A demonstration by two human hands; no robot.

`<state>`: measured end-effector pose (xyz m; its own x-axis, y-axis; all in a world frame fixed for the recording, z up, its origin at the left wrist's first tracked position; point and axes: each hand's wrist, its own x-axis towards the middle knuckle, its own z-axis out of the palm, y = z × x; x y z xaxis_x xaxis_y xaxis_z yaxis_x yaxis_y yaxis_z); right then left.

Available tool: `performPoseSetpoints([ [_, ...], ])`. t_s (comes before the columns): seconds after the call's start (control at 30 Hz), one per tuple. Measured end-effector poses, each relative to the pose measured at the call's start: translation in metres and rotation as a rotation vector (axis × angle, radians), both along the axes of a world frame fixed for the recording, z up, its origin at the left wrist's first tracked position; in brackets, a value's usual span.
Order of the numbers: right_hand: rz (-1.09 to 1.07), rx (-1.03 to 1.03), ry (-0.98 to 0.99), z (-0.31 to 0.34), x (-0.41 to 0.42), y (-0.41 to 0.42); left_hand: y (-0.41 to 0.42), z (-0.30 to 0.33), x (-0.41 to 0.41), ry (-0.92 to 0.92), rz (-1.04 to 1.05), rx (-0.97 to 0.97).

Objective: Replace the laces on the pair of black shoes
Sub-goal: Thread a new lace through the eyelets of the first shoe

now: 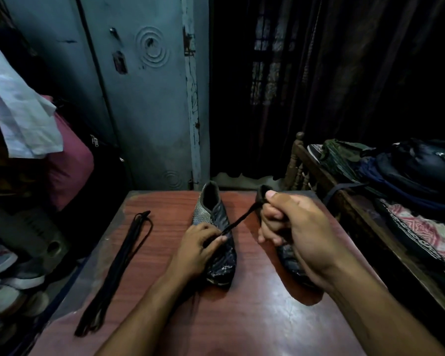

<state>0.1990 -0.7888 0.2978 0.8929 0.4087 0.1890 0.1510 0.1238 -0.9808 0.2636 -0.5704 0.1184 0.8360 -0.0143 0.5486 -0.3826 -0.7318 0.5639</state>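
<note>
Two black fabric shoes (217,235) on reddish wooden table (254,317), one bundle of black laces (118,268) alongside, left grip (198,250) pressed on shoe, right grip (293,227) raised, pinching taut black lace (239,220)

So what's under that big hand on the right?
The right hand covers the right shoe; only its heel and toe show. The fingers pinch a black lace. The middle is hidden.
</note>
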Motion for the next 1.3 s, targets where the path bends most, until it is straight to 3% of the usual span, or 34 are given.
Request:
performPoseSetpoints([
  [0.13,0.031,-0.009,-0.027,-0.005,-0.003,0.014,-0.004,-0.013,0.003,-0.041,0.044,0.048],
  [0.33,0.051,0.19,-0.004,-0.011,0.002,0.028,-0.008,-0.011,-0.001,-0.063,0.044,0.09],
  [0.5,0.111,0.09,-0.108,-0.015,-0.001,0.031,-0.004,-0.014,0.001,-0.039,0.01,0.065],
  [0.6,0.036,0.131,-0.067,-0.012,0.005,0.025,-0.006,-0.013,-0.001,-0.06,0.048,0.08],
  [0.73,0.087,0.071,-0.114,-0.013,0.002,0.028,-0.005,-0.012,-0.001,-0.032,0.045,0.08],
  [1.07,0.103,0.145,-0.069,-0.011,0.0,0.04,-0.005,-0.008,-0.006,-0.044,0.038,0.115],
  [1.17,0.13,0.086,-0.113,-0.011,-0.003,0.052,-0.008,-0.004,-0.008,0.019,0.028,-0.012],
  [1.3,0.116,0.087,-0.126,-0.01,-0.003,0.05,-0.007,-0.005,-0.008,-0.056,0.017,0.049],
])
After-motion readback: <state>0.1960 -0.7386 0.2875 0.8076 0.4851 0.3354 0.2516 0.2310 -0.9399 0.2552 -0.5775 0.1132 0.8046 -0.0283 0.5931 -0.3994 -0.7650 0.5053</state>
